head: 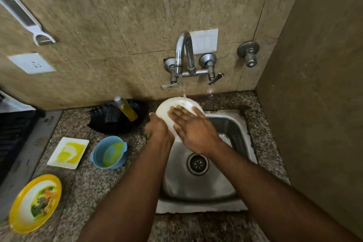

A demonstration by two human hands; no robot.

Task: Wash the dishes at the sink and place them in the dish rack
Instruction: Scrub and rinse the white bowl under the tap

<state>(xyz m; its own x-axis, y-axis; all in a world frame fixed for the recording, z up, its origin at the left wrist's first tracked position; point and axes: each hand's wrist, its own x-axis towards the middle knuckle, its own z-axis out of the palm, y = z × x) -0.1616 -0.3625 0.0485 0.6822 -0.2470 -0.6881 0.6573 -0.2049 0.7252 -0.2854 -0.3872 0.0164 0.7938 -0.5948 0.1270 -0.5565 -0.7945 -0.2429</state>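
Note:
A white round plate [167, 110] is tilted under the running tap [181, 53] over the far left corner of the steel sink [233, 129]. My left hand [158, 128] grips the plate's left edge. My right hand [191, 125] lies flat on the plate's face with its fingers spread. Water falls onto the plate's top rim. On the granite counter to the left wait a white square dish [67, 152] smeared yellow, a blue bowl [109, 152] with yellow residue, and a yellow-rimmed plate [35, 203] with food scraps.
A black tray [117, 118] behind the counter dishes holds a dark sponge and a bottle of yellow dish liquid [126, 109]. A black dish rack [13, 139] stands at the far left. A peeler hangs on the tiled wall. A side wall closes in on the right.

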